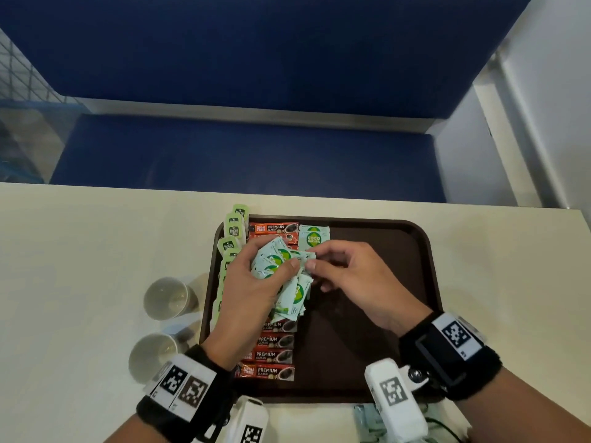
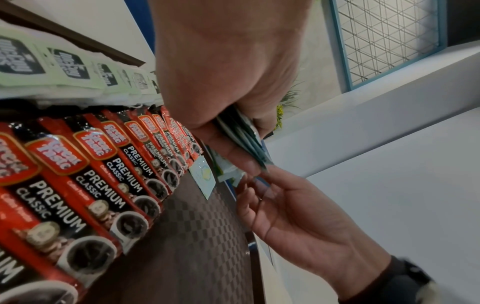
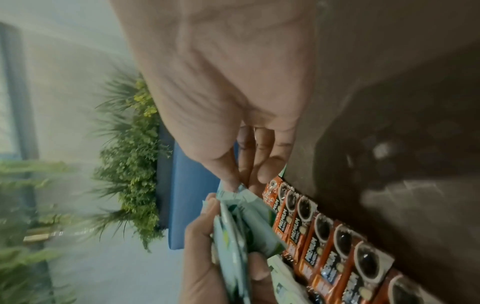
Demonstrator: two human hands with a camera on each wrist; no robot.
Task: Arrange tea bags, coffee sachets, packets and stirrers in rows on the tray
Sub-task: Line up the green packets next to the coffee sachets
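A fanned bunch of pale green packets (image 1: 275, 262) sits in the left hand (image 1: 252, 289), above the left half of the tray (image 1: 377, 238). The left fingers (image 2: 233, 156) are curled round the bunch with the thumb pressed on top, clamping it. The right hand (image 1: 358, 279) meets it from the right: its thumb and forefinger are together, pinching the corner of one packet at the edge of the bunch, while the other right fingers (image 3: 270, 166) hang loosely curled below.

Just beyond the fingertips of both hands, one packet (image 1: 314, 238) lies flat on the tray, at the far end beside the sachets. Under the left fingers and palm runs a row of red and black coffee sachets (image 1: 275, 356), side by side from the far rim to the near one. Left of the left fingers, a row of light green tea bags (image 1: 233, 230) overlaps along the tray's left rim, the farthest ones reaching past the rim. To the right of the right fingers the tray is bare brown.

The tray rests on a cream counter (image 1: 96, 251). Well left of the left fingers stand two paper cups (image 1: 166, 297), upright, just off the tray.
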